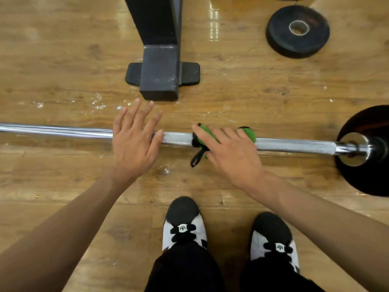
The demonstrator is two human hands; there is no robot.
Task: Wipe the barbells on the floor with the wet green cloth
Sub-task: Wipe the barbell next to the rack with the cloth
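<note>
Floor (63,60), cloth (207,135) half under right hand (231,154)

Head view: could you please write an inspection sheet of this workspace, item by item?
Surface: wooden floor, glossy, with white flecks near the stand.
Job's things: barbell lies across the floor; green cloth sits wrapped over its middle part, with a black loop hanging from it.
Clutter: loose weight plate lies flat, apart from the bar.
Hands: left hand lies over the bar beside the cloth, fingers spread; right hand presses the cloth with fairly straight fingers.
Cables: nothing seen.
Surroundings: black stand foot beyond the bar; mounted plate at the bar's right end; shoes on the near side.
</note>
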